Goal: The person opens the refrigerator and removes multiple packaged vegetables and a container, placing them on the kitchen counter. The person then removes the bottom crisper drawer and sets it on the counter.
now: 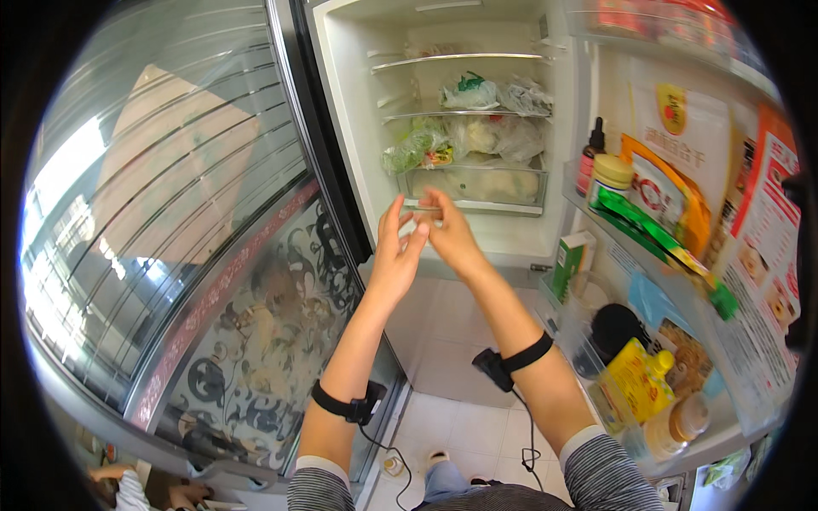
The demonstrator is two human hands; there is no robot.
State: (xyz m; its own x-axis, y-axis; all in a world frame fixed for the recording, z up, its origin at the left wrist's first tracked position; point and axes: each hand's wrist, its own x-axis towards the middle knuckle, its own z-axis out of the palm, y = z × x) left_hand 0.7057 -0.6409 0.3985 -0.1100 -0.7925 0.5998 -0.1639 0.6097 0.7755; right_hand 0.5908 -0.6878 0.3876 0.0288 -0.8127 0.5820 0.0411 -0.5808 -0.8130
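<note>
My left hand and my right hand are raised before an open refrigerator, fingers apart and close together, with nothing seen in them. Whether the fingertips touch is hard to tell. Behind them is a clear drawer holding pale contents. On the shelf over it lie a wrapped green vegetable and bagged pale food. Higher up sit a white plastic bag with a green tie and another clear bag.
At right, the open refrigerator door holds a gold-lidded jar, a dropper bottle, a green tube, a yellow packet and several pouches. A patterned glass sliding door stands at left. Another person's arm shows at bottom left.
</note>
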